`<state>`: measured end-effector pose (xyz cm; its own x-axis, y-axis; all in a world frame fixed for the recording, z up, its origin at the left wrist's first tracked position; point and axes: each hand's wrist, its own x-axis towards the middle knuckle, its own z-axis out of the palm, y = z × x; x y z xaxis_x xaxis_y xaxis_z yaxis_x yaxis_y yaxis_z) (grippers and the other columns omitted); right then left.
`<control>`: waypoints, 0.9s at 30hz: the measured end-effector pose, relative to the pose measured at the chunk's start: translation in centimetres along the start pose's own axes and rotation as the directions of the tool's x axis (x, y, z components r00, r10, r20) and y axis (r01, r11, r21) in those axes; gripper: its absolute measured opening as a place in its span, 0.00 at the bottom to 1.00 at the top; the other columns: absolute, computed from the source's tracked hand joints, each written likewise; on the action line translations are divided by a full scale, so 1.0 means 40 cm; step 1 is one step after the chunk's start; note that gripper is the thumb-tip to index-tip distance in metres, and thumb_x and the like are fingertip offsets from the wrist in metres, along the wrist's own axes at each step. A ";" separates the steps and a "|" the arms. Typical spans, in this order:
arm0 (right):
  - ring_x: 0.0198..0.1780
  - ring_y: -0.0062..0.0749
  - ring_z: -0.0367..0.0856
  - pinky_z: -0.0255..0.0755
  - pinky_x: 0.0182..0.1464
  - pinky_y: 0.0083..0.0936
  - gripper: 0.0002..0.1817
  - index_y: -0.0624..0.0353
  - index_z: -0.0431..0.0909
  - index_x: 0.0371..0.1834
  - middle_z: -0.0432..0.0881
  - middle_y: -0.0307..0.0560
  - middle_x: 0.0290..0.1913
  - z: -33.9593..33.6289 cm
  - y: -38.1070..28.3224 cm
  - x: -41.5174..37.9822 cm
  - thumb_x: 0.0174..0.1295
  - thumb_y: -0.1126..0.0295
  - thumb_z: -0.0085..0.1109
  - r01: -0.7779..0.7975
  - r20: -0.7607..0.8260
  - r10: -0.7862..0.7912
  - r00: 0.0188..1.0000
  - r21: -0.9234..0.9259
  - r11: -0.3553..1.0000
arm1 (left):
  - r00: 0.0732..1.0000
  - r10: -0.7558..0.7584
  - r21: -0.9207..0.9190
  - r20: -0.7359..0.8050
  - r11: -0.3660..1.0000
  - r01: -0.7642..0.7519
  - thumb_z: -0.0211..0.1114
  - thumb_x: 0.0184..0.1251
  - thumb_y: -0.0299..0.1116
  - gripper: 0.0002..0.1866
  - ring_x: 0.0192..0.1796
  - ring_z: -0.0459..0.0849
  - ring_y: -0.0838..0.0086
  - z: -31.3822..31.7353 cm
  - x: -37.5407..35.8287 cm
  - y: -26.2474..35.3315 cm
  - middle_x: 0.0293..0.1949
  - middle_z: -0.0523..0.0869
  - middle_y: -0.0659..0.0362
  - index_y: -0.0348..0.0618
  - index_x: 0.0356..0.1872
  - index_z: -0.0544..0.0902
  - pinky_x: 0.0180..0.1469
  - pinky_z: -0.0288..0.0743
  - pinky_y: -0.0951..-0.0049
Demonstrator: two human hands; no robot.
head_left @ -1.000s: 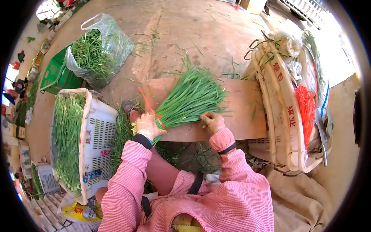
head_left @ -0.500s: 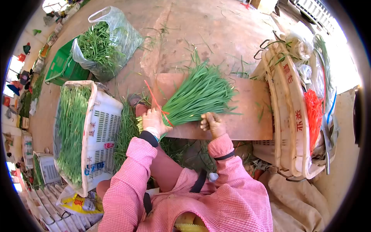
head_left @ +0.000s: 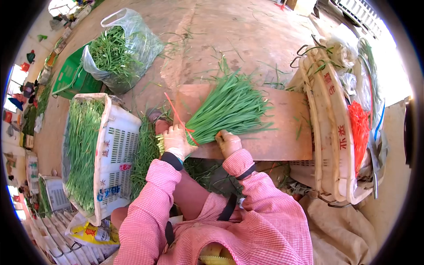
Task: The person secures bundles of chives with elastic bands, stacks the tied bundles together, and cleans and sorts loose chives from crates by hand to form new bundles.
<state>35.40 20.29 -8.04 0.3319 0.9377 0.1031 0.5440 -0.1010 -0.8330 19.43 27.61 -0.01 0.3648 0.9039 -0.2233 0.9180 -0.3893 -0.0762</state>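
Note:
A bundle of long green leafy stalks [head_left: 232, 104] lies fanned out on a reddish-brown board [head_left: 282, 115], its pale cut ends to the left. My left hand [head_left: 176, 140] is wrapped round the bundle near those ends. A red tie [head_left: 173, 109] passes round the stalks beside my left fingers, one loose end sticking up. My right hand [head_left: 229, 143] is at the lower edge of the leaves, fingers bent together; what it pinches, if anything, is too small to make out.
At left stands a white crate [head_left: 115, 150] of green stalks, with a green crate [head_left: 73, 75] and a filled plastic bag [head_left: 148, 46] behind. Tall white crates [head_left: 329, 119] with red strings [head_left: 358, 132] stand at right. Loose stalks [head_left: 143, 163] litter the floor.
My right hand has moved left and slightly inward to the lower leaves of the bundle. My left hand keeps its hold and the bundle has barely moved.

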 end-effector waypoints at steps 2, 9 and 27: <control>0.18 0.25 0.76 0.68 0.20 0.21 0.07 0.62 0.74 0.28 0.76 0.42 0.18 -0.014 -0.026 -0.003 0.55 0.70 0.57 -0.371 0.174 0.329 0.928 0.374 0.850 | 1.000 -0.008 -0.004 0.011 1.000 0.008 0.72 0.28 0.57 0.48 0.51 0.72 0.70 0.001 -0.004 0.002 0.45 0.74 0.60 0.42 0.54 0.67 0.51 0.65 0.66; 0.22 0.29 0.77 0.70 0.23 0.21 0.33 0.61 0.59 0.58 0.80 0.51 0.26 -0.336 -0.120 -0.025 0.50 0.67 0.64 -0.430 0.680 0.050 0.731 0.403 0.808 | 1.000 -0.020 0.023 -0.004 1.000 0.020 0.72 0.27 0.58 0.48 0.50 0.73 0.69 0.006 -0.001 0.002 0.44 0.75 0.59 0.43 0.54 0.67 0.50 0.65 0.65; 0.18 0.23 0.71 0.67 0.21 0.23 0.07 0.62 0.76 0.38 0.75 0.40 0.21 -0.271 0.034 0.320 0.59 0.72 0.52 0.136 0.101 -0.107 0.989 -0.348 0.928 | 0.997 -0.035 -0.008 -0.062 0.999 0.035 0.72 0.27 0.56 0.49 0.52 0.70 0.69 0.022 -0.020 0.011 0.46 0.73 0.58 0.42 0.56 0.65 0.53 0.61 0.65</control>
<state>48.73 28.55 -1.95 0.1924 0.9718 0.1363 0.8177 -0.0820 -0.5697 19.39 26.59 -0.70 0.3412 0.9263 -0.1596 0.9313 -0.3561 -0.0764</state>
